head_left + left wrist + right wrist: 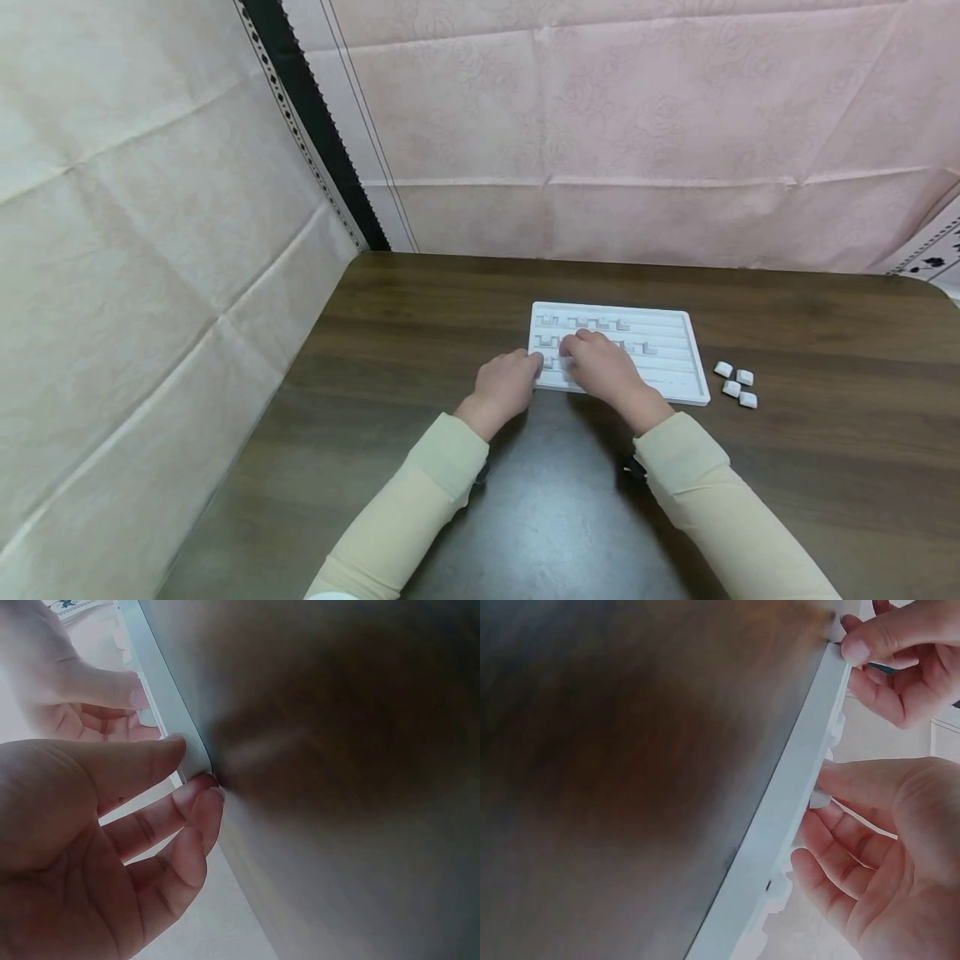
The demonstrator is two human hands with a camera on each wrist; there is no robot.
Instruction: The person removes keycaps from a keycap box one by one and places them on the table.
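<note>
A white rectangular tray (671, 350) with ridged rows lies on the brown table, several small pieces standing in its rows at the left. My left hand (504, 383) grips the tray's near left corner; in the left wrist view the thumb (161, 756) lies along its edge and a finger curls around the corner. Over the tray's left part, my right hand (603, 367) covers some of the rows. The right wrist view shows its thumb and finger pinching a small white keycap-like piece (820, 799) close to the near edge.
Several loose small white pieces (731, 388) lie on the table (825, 433) just right of the tray. Pale patterned cloth (637, 125) hangs behind the table, and another cloth (150, 292) hangs along its left side.
</note>
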